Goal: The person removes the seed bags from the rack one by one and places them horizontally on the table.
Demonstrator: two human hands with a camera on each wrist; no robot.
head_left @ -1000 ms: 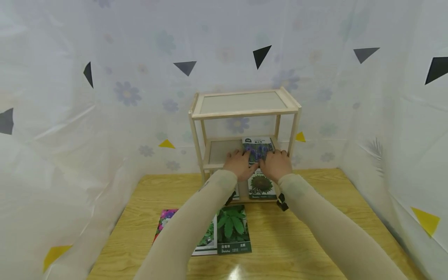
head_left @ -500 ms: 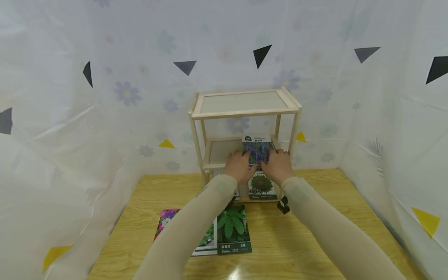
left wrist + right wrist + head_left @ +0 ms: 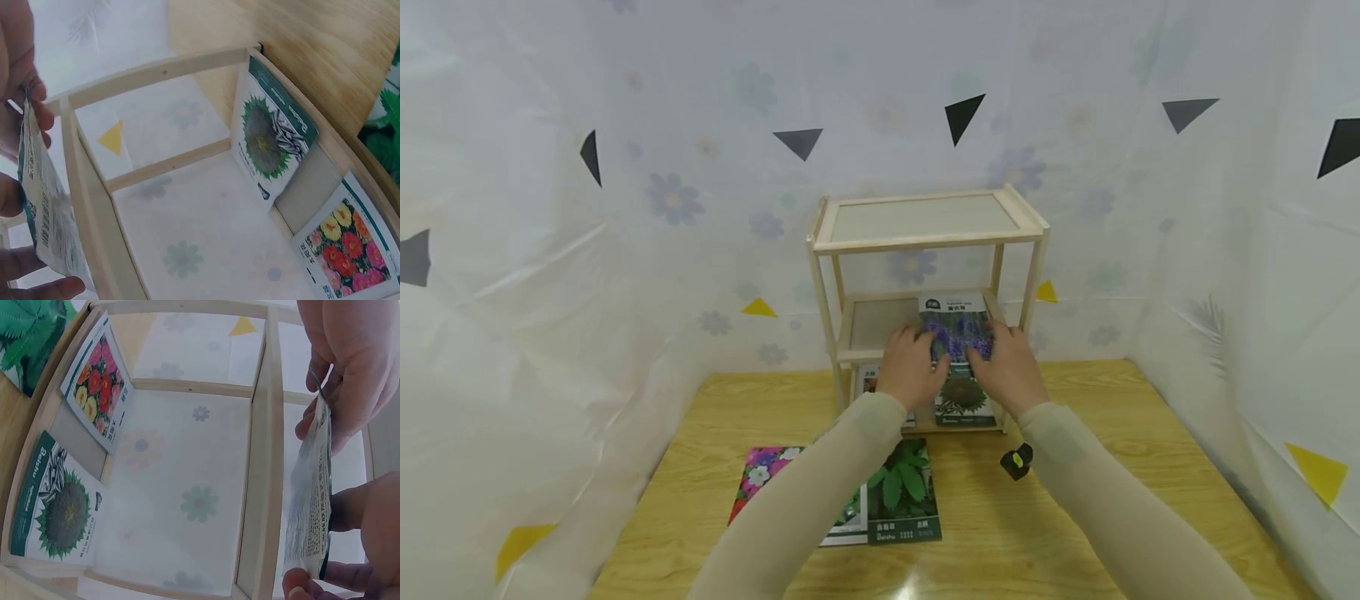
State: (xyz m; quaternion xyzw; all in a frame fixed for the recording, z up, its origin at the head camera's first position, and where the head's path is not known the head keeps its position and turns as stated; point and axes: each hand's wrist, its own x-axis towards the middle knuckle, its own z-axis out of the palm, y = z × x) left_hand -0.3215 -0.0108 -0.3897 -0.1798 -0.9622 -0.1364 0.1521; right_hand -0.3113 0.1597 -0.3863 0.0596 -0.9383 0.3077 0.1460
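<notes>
Both hands hold a seed packet with purple lavender-like flowers point(image 3: 957, 329) by its two sides at the right part of the rack's middle shelf. My left hand point(image 3: 913, 367) pinches its left edge, and my right hand point(image 3: 1009, 367) its right edge. In both wrist views, the printed back of the packet point(image 3: 312, 487) shows between thumbs and fingers, beside the shelf's front rail. Below, on the bottom shelf, lean a sunflower seed packet point(image 3: 265, 134) at right and a packet with red and yellow flowers point(image 3: 353, 250) at left. Whether the held packet touches the shelf, I cannot tell.
The three-tier wooden rack point(image 3: 928, 244) stands at the back of the wood-grain table point(image 3: 1000, 533). In front of it lie a green-leaf packet point(image 3: 904, 500), one partly under the left sleeve, and a pink-flower packet point(image 3: 765, 473). A patterned sheet point(image 3: 700, 167) hangs behind.
The lower edge of the lavender packet has come down and forward, covering more of the sunflower packet's top. My right hand has shifted slightly right and nearer; my left hand has barely moved.
</notes>
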